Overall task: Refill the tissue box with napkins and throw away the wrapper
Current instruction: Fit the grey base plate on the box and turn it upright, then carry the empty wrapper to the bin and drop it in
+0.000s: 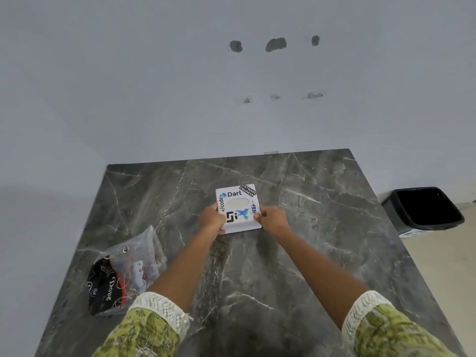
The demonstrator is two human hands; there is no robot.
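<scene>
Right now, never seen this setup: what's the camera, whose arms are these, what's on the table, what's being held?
There is no machine here. A person wears one wide-angle camera on the head, looking forward and down, so the arms reaching in from the bottom are their own. Both hands grip a white tissue box covered in stickers: the left hand on its left side, the right hand on its right. The box sits on a dark marble table. Near the left edge lies a clear plastic napkin pack with a black and red print. A black bin stands on the floor to the right, by the wall.
</scene>
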